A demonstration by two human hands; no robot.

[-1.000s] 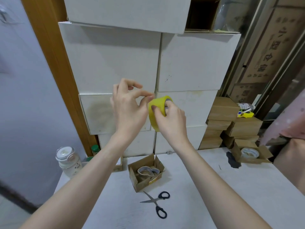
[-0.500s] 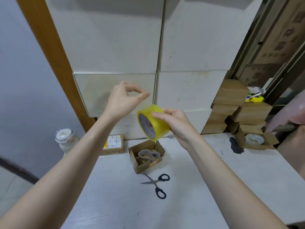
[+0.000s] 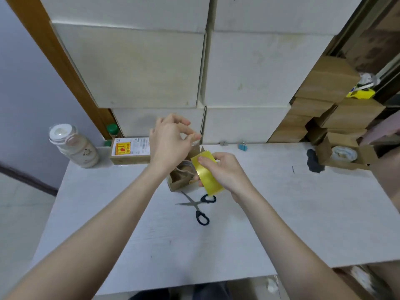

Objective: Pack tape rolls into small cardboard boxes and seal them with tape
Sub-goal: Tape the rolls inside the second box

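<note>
Yellow tape roll [image 3: 208, 174] sits gripped in the right hand [image 3: 225, 172], just above the open box [image 3: 181, 180]; the left hand [image 3: 171, 141] pinches its free end, probably drawing out a sealing strip.

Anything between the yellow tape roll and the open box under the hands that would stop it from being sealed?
The box's flaps still stand open. The right hand holds the yellow tape roll just over the small open box; the left hand pinches what looks like the pulled tape end above it. Only the hands are in between.
</note>
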